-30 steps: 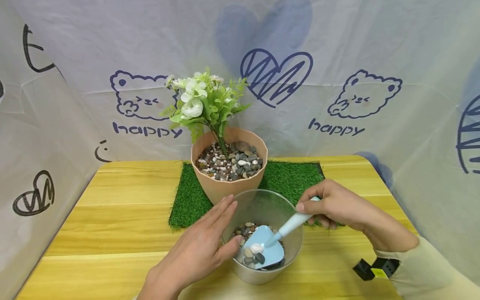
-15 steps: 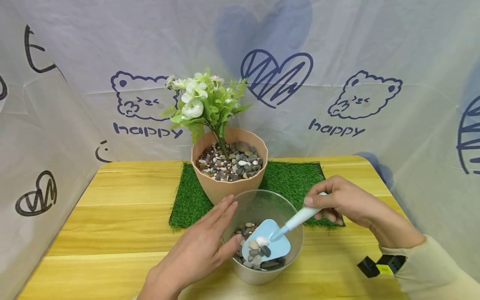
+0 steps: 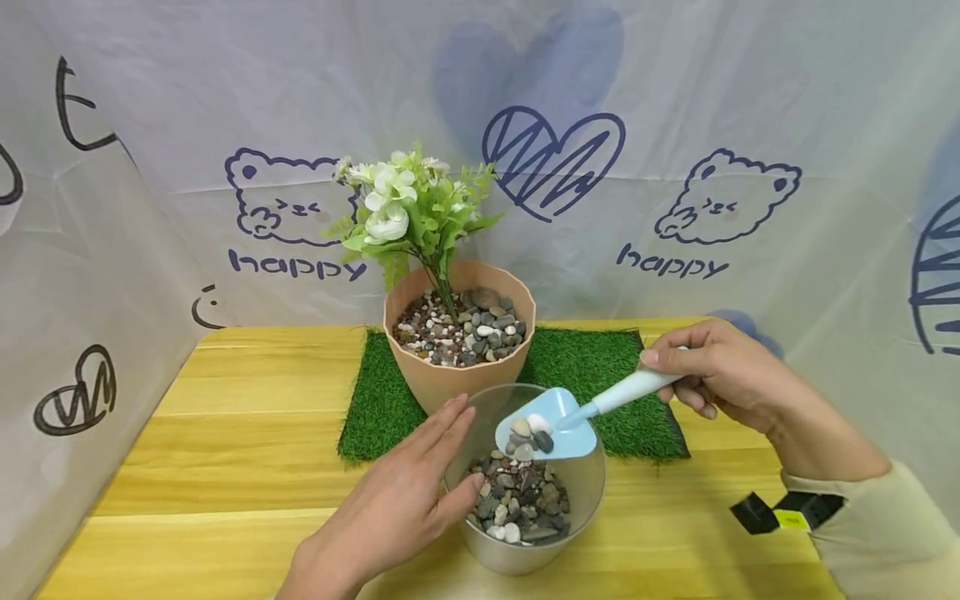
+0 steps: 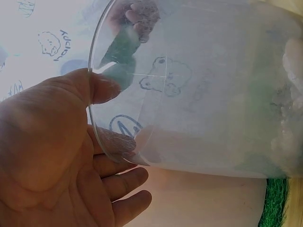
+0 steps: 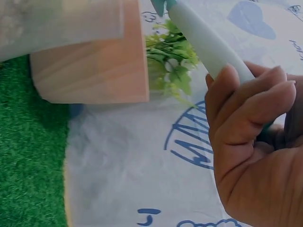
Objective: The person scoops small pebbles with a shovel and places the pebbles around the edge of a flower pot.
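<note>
A light blue scoop [image 3: 576, 435] with a pale handle carries several white, tan and grey pebbles [image 3: 531, 435]. My right hand [image 3: 712, 371] grips the handle's upper end, fingers curled round it in the right wrist view. The scoop's blade hangs over the mouth of a translucent plastic bucket [image 3: 588, 492], close above its back rim. Grey, brown and white stones [image 3: 517, 504] lie on the bucket's bottom. At the bucket's left side my left hand [image 3: 397, 492] rests on the rim with fingers extended; the left wrist view shows its thumb [image 4: 104, 89] at the rim.
Behind the bucket, a peach flowerpot [image 3: 450, 385] filled with pebbles holds white flowers [image 3: 390, 187] and green leaves. It stands on a green turf mat [image 3: 622, 383] on the wooden table [image 3: 225, 450]. A printed cloth [image 3: 585, 250] hangs around the back and sides.
My right hand has lifted the scoop with pebbles up and to the right, out of the stones to about rim height. The left hand keeps its place on the bucket.
</note>
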### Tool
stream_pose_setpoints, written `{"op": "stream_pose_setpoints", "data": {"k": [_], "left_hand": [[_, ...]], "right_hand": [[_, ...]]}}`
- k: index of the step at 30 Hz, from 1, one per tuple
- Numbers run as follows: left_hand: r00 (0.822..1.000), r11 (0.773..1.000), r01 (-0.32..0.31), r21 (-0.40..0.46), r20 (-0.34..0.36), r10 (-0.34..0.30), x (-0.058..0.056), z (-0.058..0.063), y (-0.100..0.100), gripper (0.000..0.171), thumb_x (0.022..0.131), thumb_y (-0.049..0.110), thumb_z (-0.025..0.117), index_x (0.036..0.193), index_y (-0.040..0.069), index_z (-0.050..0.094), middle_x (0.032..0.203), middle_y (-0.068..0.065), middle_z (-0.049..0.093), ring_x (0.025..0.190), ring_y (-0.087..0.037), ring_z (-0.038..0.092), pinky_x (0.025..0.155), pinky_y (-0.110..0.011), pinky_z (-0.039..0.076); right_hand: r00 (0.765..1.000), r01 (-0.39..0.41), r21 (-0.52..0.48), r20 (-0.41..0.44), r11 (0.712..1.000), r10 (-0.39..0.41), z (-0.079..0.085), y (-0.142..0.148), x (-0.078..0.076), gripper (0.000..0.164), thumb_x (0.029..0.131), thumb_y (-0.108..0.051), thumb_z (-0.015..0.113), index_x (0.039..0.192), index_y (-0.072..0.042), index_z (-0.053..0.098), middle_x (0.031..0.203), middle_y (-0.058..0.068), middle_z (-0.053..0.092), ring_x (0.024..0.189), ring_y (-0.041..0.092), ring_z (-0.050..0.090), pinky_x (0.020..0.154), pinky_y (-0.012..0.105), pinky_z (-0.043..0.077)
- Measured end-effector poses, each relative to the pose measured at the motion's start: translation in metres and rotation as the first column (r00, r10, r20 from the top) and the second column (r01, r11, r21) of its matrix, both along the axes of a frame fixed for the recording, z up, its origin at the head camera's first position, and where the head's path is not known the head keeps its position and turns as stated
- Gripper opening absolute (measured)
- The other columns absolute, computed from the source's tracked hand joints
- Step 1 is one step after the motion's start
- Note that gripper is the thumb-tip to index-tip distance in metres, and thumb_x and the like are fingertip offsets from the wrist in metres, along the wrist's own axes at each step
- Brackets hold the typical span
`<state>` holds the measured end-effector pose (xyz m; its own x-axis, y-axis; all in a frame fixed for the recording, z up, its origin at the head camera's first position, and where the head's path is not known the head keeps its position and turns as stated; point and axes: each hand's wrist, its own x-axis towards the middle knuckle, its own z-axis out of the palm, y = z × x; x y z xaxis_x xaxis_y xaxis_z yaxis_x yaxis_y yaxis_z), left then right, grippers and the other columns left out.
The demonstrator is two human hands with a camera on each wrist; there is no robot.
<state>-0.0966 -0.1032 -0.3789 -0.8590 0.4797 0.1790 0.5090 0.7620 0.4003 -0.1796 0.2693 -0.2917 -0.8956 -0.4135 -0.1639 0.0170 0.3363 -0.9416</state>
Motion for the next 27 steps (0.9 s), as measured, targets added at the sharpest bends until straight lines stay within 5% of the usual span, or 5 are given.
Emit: {"op": "stream_pose_setpoints", "data": {"k": [7,13,18,27], "left_hand": [[1.0,1.0,0.008,0.002,-0.006,-0.008,0.0,-0.001,-0.001,0.072,0.107,0.047,0.054,0.165,0.008,0.035,0.175,-0.004,0.025,0.16,-0.021,0.028,0.129,-0.043,0.031],[1.0,1.0,0.01,0.01,-0.006,-0.01,0.001,-0.002,-0.001,0.072,0.107,0.047,0.055,0.165,0.008,0.035,0.175,-0.005,0.025,0.16,-0.022,0.029,0.128,-0.044,0.031],[1.0,1.0,0.018,0.013,-0.018,-0.018,0.002,-0.002,-0.001,0.072,0.107,0.046,0.055,0.164,0.007,0.035,0.174,-0.006,0.027,0.16,-0.024,0.03,0.128,-0.045,0.031],[1.0,1.0,0.022,0.006,-0.014,-0.022,0.001,0.0,0.0,0.072,0.107,0.047,0.055,0.164,0.007,0.036,0.174,-0.005,0.027,0.16,-0.021,0.029,0.129,-0.044,0.031]], "right_hand": [[0.982,0.189,-0.103,0.028,0.977,-0.187,0.023,-0.008,-0.017,0.026,0.107,-0.021,0.063,0.092,-0.009,0.08,0.065,0.002,0.067,0.043,0.007,0.047,0.038,0.019,0.042],[0.942,0.307,-0.017,-0.138,0.952,-0.306,0.033,-0.029,-0.035,0.032,0.106,-0.028,0.066,0.107,0.003,0.073,0.066,-0.001,0.067,0.048,0.006,0.051,0.042,0.021,0.048],[0.906,0.376,0.139,-0.263,0.916,-0.332,0.031,-0.045,-0.043,0.043,0.106,-0.031,0.065,0.115,0.01,0.07,0.068,0.0,0.068,0.052,0.008,0.056,0.047,0.025,0.055],[0.911,0.364,0.203,-0.281,0.909,-0.302,0.031,-0.053,-0.045,0.042,0.105,-0.031,0.066,0.115,0.009,0.073,0.07,0.003,0.069,0.056,0.012,0.061,0.049,0.028,0.057]]}}
